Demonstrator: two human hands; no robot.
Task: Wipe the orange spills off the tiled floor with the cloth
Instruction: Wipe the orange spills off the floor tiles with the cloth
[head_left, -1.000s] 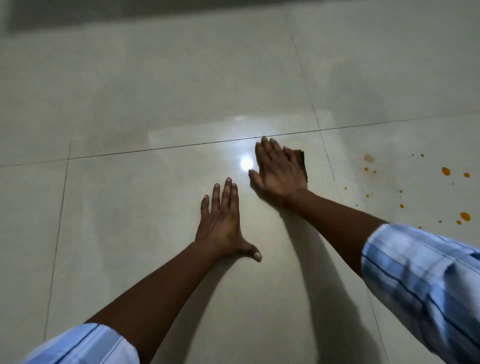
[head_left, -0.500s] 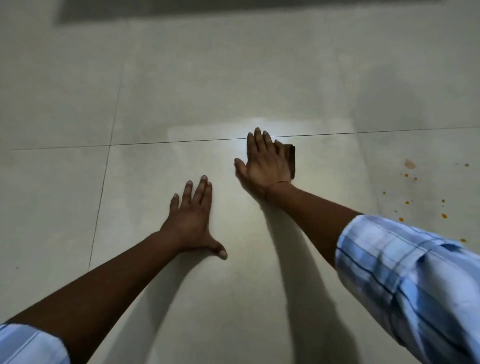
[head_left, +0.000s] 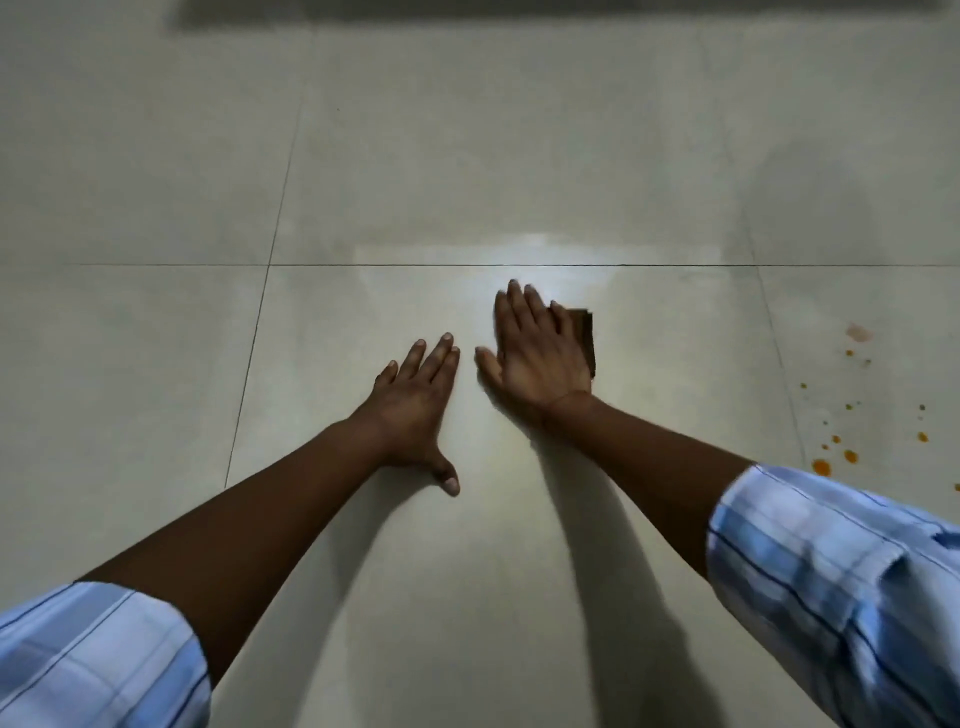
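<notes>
My right hand (head_left: 537, 353) lies flat with straight fingers on a small dark brown cloth (head_left: 586, 338), pressing it to the pale tiled floor (head_left: 467, 156). Only the cloth's right edge shows past my fingers. My left hand (head_left: 418, 410) rests flat on the same tile just to the left, fingers straight and thumb spread. Orange spills (head_left: 836, 447) dot the neighbouring tile at the right, well apart from the cloth, with a faint smeared patch (head_left: 857, 332) above them.
Dark grout lines (head_left: 260, 322) cross the floor beside and ahead of my hands. A bright light glare (head_left: 540, 254) sits on the tile just beyond my right fingers. A dark band (head_left: 519, 10) runs along the top edge.
The view has shifted so both hands sit more to the right in frame and the spills appear nearer the right edge. My right hand stays flat on the cloth; my left hand stays planted.
</notes>
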